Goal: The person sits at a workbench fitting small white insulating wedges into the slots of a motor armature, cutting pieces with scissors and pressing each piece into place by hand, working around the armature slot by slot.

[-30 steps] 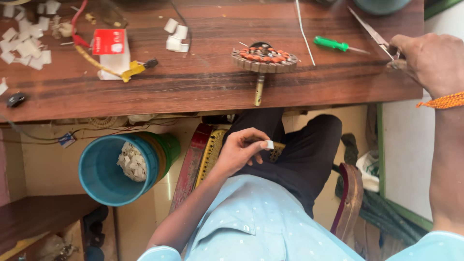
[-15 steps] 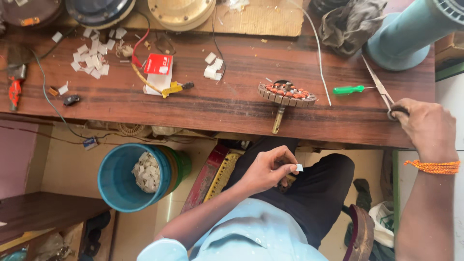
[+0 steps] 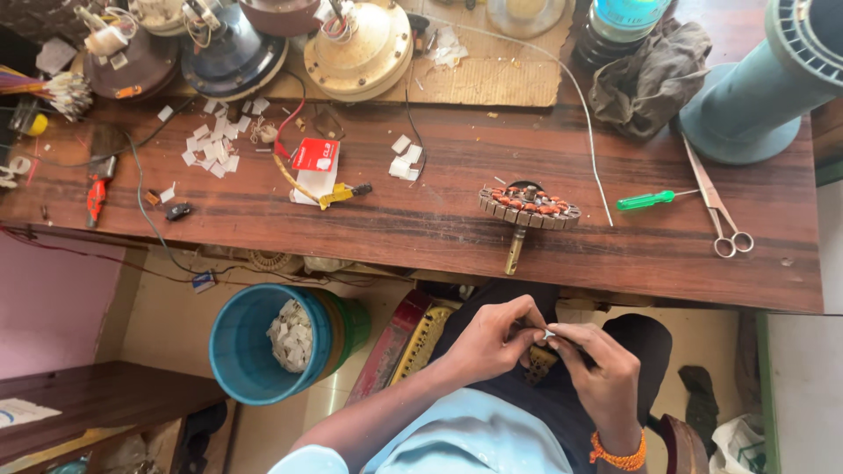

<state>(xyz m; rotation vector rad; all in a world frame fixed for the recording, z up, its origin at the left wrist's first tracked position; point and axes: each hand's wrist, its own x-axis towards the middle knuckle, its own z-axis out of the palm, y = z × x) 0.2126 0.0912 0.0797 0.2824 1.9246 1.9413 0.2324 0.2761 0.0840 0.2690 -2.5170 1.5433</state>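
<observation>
My left hand (image 3: 493, 338) and my right hand (image 3: 599, 377) meet over my lap, below the table edge. Between their fingertips they pinch a small white piece (image 3: 548, 334). A round motor stator (image 3: 529, 205) with copper windings and a brass shaft lies on the wooden table (image 3: 421, 219) just above my hands. A pair of scissors (image 3: 718, 204) rests on the table at the right, apart from both hands, next to a green-handled screwdriver (image 3: 648, 200).
A blue bucket (image 3: 263, 342) holding white scraps stands on the floor at the left. Small white paper pieces (image 3: 211, 151), a red box (image 3: 314, 155), fan motor housings (image 3: 358, 48), a grey rag (image 3: 648, 79) and a teal pedestal (image 3: 764, 79) sit on the table.
My right hand has left the scissors on the table and come down to my lap, joining the left hand on the small white piece. The view has tilted up over more of the table.
</observation>
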